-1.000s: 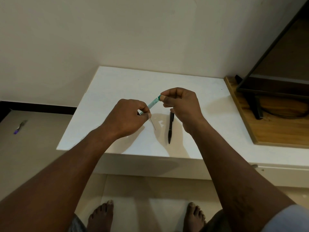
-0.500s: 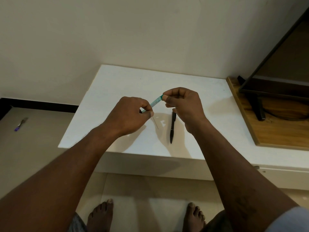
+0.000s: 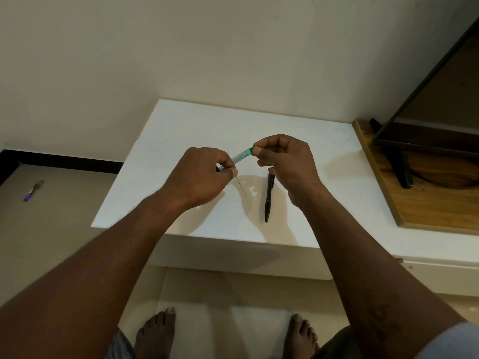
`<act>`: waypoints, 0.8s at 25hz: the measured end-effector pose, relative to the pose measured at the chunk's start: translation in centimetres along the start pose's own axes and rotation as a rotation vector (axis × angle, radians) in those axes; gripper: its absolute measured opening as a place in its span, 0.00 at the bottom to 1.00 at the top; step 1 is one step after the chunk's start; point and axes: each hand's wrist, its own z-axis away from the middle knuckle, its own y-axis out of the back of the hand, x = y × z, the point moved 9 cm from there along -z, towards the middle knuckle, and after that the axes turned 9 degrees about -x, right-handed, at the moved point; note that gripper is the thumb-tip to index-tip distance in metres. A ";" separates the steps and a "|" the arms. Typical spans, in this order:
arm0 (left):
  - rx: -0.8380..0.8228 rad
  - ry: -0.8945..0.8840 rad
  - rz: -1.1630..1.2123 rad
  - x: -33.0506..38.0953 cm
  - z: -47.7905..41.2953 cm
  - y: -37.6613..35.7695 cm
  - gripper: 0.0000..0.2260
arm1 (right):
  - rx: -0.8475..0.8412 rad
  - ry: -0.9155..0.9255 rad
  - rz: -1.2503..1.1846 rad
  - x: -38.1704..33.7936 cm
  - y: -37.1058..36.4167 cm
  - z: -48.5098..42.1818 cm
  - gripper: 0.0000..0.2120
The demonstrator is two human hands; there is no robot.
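Note:
A slim teal pen barrel (image 3: 240,158) is held in the air between both hands, above the white table (image 3: 181,130). My left hand (image 3: 204,174) pinches its lower end with curled fingers. A thin dark refill (image 3: 241,186) sticks out below that hand's thumb, slanting down to the right. My right hand (image 3: 287,161) pinches the barrel's upper green end between thumb and fingertips. A black pen (image 3: 269,200) lies on the table under my right hand, tip toward me.
A wooden board (image 3: 425,211) lies on the right of the table, with a dark screen's stand (image 3: 400,167) on it. A small purple-tipped object (image 3: 33,190) lies on the floor at left. My bare feet (image 3: 155,332) stand below the table's front edge.
Both hands keep their hold on the teal barrel and stay almost still. The view has shifted slightly; the thin refill's angle has barely changed.

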 end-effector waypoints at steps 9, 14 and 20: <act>0.026 0.001 -0.017 -0.1 -0.1 0.5 0.04 | 0.006 0.021 0.042 -0.4 -0.2 0.1 0.02; 0.035 -0.006 -0.016 -0.1 0.0 0.5 0.05 | 0.026 0.035 0.076 -0.5 -0.1 0.3 0.02; 0.031 -0.013 -0.021 0.1 0.0 0.4 0.06 | 0.019 0.032 0.074 -0.5 -0.2 0.3 0.02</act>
